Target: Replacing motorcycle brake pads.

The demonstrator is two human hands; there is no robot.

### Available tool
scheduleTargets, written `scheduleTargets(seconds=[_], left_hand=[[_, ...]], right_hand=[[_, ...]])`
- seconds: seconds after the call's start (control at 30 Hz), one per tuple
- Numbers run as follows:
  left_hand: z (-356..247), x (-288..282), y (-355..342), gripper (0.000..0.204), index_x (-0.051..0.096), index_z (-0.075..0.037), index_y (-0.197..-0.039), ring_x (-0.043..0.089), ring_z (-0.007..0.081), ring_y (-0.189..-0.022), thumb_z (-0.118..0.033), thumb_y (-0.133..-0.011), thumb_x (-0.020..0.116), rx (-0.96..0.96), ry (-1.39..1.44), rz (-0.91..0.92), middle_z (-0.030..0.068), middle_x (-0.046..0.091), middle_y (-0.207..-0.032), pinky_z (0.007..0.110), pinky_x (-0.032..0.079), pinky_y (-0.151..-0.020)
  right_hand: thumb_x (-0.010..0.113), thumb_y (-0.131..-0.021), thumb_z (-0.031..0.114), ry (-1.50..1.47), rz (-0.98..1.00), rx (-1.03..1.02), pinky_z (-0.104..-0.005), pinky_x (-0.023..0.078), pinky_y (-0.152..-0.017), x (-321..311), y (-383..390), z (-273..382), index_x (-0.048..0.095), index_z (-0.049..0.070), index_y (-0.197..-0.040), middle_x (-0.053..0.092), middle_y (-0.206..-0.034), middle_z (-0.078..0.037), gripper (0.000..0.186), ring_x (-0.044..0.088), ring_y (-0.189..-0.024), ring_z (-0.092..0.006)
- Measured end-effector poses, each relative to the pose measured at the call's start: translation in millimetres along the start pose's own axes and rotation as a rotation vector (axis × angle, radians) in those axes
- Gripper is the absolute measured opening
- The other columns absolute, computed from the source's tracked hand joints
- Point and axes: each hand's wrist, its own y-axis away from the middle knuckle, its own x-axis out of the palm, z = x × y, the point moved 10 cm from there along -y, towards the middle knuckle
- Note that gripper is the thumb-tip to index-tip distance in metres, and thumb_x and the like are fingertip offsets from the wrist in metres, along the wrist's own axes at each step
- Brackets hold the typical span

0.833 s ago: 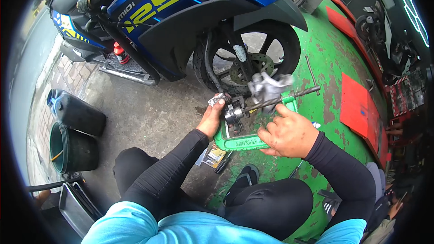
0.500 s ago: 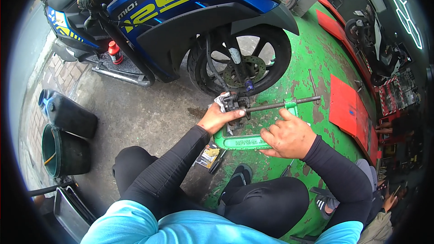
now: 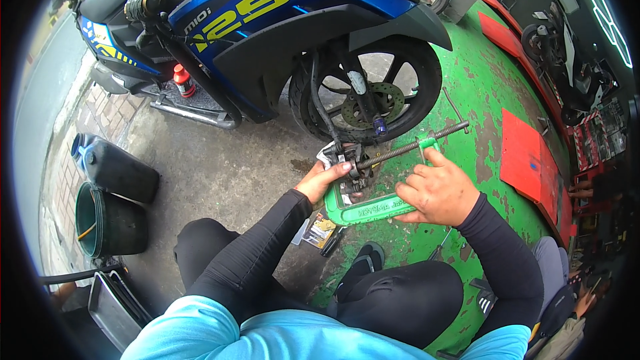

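My left hand (image 3: 321,183) is wrapped around a dark brake caliper (image 3: 360,175), its thumb across the near side, with a whitish rag (image 3: 327,154) beside the fingers. A green C-clamp (image 3: 363,213) is set about the caliper, and its threaded screw (image 3: 395,154) reaches the caliper's right side. My right hand (image 3: 441,191) grips the clamp's frame, with the index finger stretched up toward the green threaded end. A thin sliding bar (image 3: 453,105) crosses the screw's outer end. Above the hands stands the scooter's front wheel (image 3: 432,83) with its brake disc (image 3: 390,97); a hose (image 3: 317,97) runs down to the caliper.
A blue scooter (image 3: 293,0) fills the far side, with a red bottle (image 3: 183,80) on its footboard. A dark jerrycan (image 3: 123,170) and bucket (image 3: 110,227) stand left. A small package (image 3: 320,230) lies below the clamp. Red ramp plates (image 3: 527,153) and another person's leg (image 3: 550,267) are right.
The clamp has tilted slightly, its screw's outer end now higher relative to the caliper. Both hands keep their hold. The whole view has shifted, placing the surroundings farther right in the picture.
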Motion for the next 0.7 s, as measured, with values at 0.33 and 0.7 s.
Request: scheduleTargets(seconds=[0.33, 0.7], left_hand=[[42.6, 10.9, -10.5, 0.057, 0.056, -0.004, -0.132, 0.070, 0.0238, -0.076, -0.043, -0.092, 0.068, -0.101, 0.382, 0.010, 0.0121, 0.069, -0.100, 0.035, 0.061, -0.061], [17.5, 45.6, -30.3, 0.057, 0.058, 0.001, -0.123, 0.059, 0.0220, -0.049, -0.043, -0.089, 0.069, 0.076, 0.491, 0.248, 0.0146, 0.069, -0.095, 0.031, 0.048, -0.041]], right_hand=[[0.082, -0.065, 0.046, 0.015, 0.068, 0.071, -0.0487, 0.040, -0.103, -44.6, -15.7, -6.8, 0.059, 0.014, -0.084, 0.053, -0.074, 0.001, 0.044, 0.059, -0.084, -0.0190], [0.062, -0.092, 0.035, -0.749, -0.897, 0.983, -0.0468, 0.036, -0.110, -77.2, 90.8, -76.5, 0.061, 0.005, -0.124, 0.064, -0.112, -0.013, 0.044, 0.056, -0.117, -0.0264]])
